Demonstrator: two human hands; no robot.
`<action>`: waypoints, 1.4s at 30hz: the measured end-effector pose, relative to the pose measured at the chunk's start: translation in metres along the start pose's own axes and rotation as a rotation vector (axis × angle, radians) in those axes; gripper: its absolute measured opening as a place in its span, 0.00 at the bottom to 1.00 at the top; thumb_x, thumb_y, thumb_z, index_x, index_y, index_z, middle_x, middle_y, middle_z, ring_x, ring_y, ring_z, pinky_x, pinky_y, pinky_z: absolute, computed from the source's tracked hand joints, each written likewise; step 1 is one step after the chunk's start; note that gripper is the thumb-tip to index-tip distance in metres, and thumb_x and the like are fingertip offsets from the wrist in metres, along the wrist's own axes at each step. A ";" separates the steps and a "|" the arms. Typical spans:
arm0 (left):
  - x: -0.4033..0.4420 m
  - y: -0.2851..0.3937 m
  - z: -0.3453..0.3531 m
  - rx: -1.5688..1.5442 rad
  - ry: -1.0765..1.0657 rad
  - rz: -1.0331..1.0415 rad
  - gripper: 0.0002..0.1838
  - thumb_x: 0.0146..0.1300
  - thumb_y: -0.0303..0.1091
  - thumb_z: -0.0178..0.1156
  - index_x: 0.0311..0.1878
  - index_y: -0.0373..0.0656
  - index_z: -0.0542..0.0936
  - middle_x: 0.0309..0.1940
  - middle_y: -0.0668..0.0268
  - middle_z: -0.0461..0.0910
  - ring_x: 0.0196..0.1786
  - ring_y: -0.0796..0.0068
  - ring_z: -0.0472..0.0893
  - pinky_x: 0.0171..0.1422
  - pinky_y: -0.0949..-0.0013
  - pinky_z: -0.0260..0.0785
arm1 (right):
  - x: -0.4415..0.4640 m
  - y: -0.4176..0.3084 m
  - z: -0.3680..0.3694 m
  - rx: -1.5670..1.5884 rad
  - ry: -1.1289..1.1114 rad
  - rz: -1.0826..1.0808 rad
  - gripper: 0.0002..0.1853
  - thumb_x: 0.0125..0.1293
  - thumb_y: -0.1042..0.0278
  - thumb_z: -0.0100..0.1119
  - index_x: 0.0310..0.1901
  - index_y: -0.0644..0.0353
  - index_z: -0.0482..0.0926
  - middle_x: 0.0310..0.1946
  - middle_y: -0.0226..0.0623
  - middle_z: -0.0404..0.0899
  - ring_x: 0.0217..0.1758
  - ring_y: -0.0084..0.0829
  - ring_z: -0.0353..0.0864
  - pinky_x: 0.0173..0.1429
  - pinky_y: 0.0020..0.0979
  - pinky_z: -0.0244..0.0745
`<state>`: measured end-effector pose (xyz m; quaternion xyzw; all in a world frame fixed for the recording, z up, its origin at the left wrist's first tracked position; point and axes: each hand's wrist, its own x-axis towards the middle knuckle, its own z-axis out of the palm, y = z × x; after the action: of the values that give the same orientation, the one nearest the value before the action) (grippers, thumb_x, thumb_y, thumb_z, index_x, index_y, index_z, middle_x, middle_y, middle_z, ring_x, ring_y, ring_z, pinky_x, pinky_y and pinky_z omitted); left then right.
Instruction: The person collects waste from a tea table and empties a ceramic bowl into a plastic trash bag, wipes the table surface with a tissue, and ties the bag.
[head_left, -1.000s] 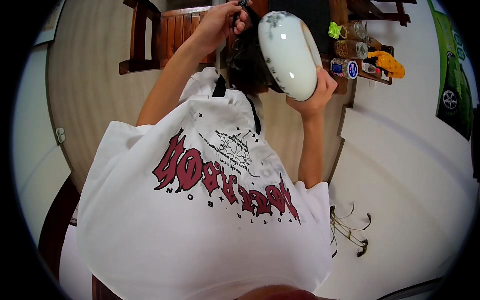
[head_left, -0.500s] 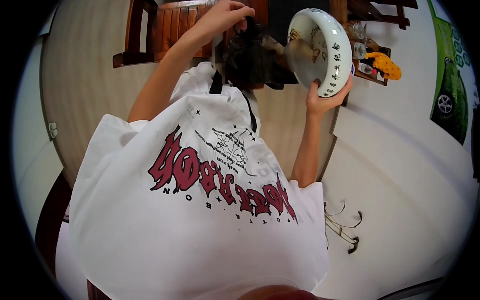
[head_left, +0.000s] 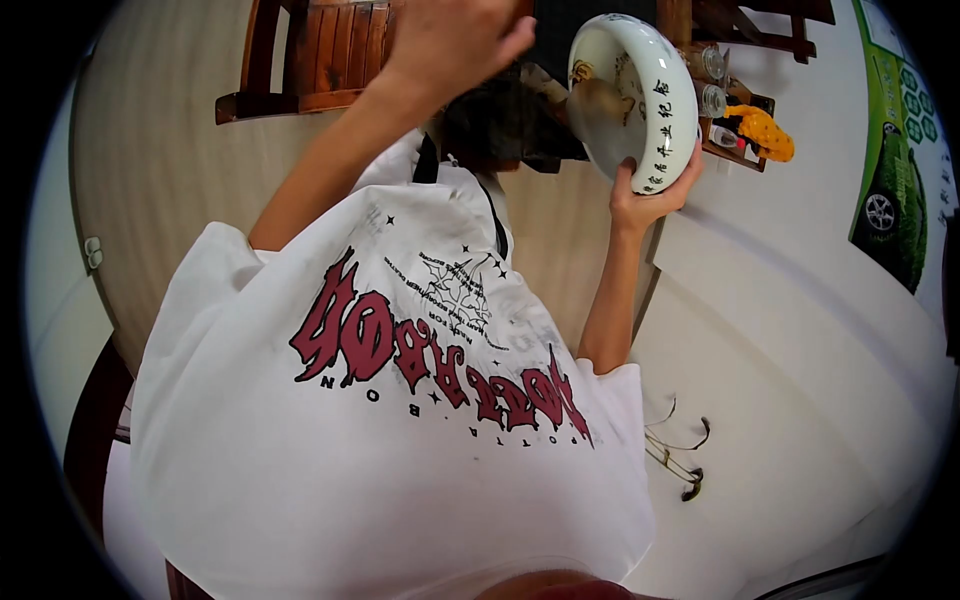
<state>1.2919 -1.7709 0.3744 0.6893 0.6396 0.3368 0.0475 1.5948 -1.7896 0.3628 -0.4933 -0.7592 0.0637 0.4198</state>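
In the head view my right hand point(head_left: 650, 195) grips the lower rim of a large white porcelain bowl point(head_left: 668, 110). The bowl is tilted on its side, its rounded rim lettered in black and a painted pattern showing inside. My left hand point(head_left: 455, 45) is raised at the top edge, left of the bowl and apart from it. Motion smears it and the frame cuts off part of it, so its fingers do not show clearly. Below and behind it lies a dark, shiny, bag-like bundle point(head_left: 500, 125).
A slatted wooden chair point(head_left: 340, 50) stands at upper left. Glass jars point(head_left: 712, 98) and an orange knitted-looking item point(head_left: 765, 133) are on a small wooden shelf point(head_left: 738, 155) right of the bowl. A dried plant stem point(head_left: 685, 465) is by the white wall. A green car poster point(head_left: 900, 170) hangs at far right.
My left hand has moved up from the dark bundle, where its fingers were pinched together, and appears larger and blurred. My right hand still holds the bowl in nearly the same place.
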 end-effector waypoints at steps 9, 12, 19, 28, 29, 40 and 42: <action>-0.009 0.059 0.137 -0.465 -0.315 0.252 0.17 0.61 0.40 0.67 0.50 0.42 0.81 0.43 0.58 0.83 0.45 0.54 0.85 0.50 0.55 0.79 | 0.003 0.004 -0.001 0.028 0.015 0.003 0.42 0.43 0.79 0.63 0.67 0.70 0.67 0.57 0.46 0.72 0.60 0.41 0.74 0.68 0.38 0.67; -0.004 0.068 0.151 -0.451 -0.393 0.209 0.19 0.59 0.40 0.68 0.51 0.41 0.81 0.42 0.57 0.85 0.43 0.51 0.86 0.48 0.53 0.80 | 0.001 0.000 0.002 0.026 0.054 0.050 0.42 0.39 0.78 0.63 0.65 0.68 0.69 0.53 0.45 0.72 0.58 0.44 0.73 0.67 0.41 0.66; -0.008 0.069 0.173 -0.567 -0.345 0.248 0.13 0.57 0.38 0.68 0.42 0.42 0.84 0.34 0.55 0.86 0.38 0.51 0.86 0.45 0.53 0.80 | -0.006 0.001 -0.001 -0.020 0.070 0.062 0.45 0.38 0.78 0.64 0.66 0.67 0.69 0.51 0.44 0.71 0.57 0.44 0.71 0.65 0.41 0.66; -0.005 0.070 0.170 -0.579 -0.311 0.226 0.13 0.53 0.36 0.69 0.38 0.39 0.84 0.34 0.52 0.86 0.39 0.51 0.86 0.45 0.52 0.80 | -0.003 0.003 0.001 -0.003 0.090 0.056 0.44 0.37 0.77 0.65 0.66 0.67 0.69 0.51 0.44 0.71 0.56 0.44 0.72 0.65 0.42 0.66; -0.004 0.070 0.171 -0.575 -0.312 0.234 0.13 0.53 0.36 0.69 0.38 0.38 0.84 0.33 0.52 0.86 0.39 0.51 0.86 0.45 0.52 0.80 | -0.003 0.002 0.002 0.000 0.092 0.057 0.44 0.37 0.77 0.65 0.66 0.67 0.69 0.51 0.44 0.71 0.56 0.44 0.72 0.65 0.42 0.66; -0.006 0.064 0.156 -0.588 -0.369 0.221 0.19 0.54 0.42 0.71 0.49 0.45 0.86 0.37 0.54 0.86 0.42 0.51 0.86 0.49 0.54 0.79 | 0.004 -0.002 -0.002 -0.049 0.030 0.019 0.43 0.45 0.78 0.65 0.68 0.69 0.65 0.59 0.46 0.71 0.61 0.39 0.74 0.68 0.37 0.67; -0.005 0.059 0.152 -0.558 -0.397 0.202 0.20 0.54 0.42 0.71 0.49 0.45 0.86 0.38 0.54 0.86 0.43 0.51 0.86 0.50 0.54 0.79 | 0.004 0.000 -0.003 -0.040 0.024 0.029 0.43 0.45 0.78 0.65 0.68 0.69 0.65 0.59 0.46 0.71 0.61 0.39 0.74 0.68 0.37 0.67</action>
<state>1.4221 -1.7304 0.2851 0.7616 0.4300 0.3612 0.3235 1.5964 -1.7872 0.3665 -0.5135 -0.7479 0.0485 0.4179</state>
